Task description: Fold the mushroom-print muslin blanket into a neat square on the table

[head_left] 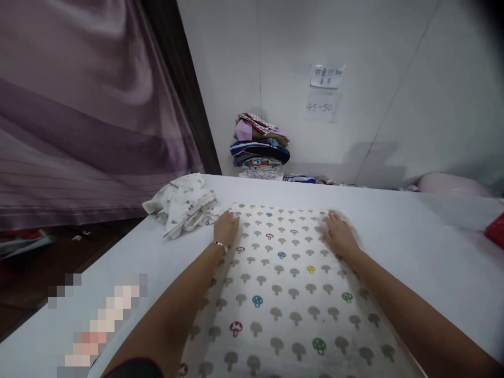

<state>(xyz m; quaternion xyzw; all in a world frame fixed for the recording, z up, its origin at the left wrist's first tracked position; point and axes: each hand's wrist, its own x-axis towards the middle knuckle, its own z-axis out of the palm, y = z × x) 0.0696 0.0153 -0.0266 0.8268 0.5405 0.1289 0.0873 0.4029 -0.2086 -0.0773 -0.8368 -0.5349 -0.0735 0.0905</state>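
A white cloth with a mushroom print lies spread flat on the white table in front of me. My left hand rests on its far left corner, fingers flat and together on the fabric. My right hand lies on the far right corner, fingers stretched out flat. Both arms reach forward along the cloth's sides. A thin bracelet circles my left wrist.
A crumpled white patterned garment lies to the left of my left hand. A stack of folded clothes stands against the back wall. Paper notes hang on the wall. A purple curtain hangs at left. A red object sits at the right edge.
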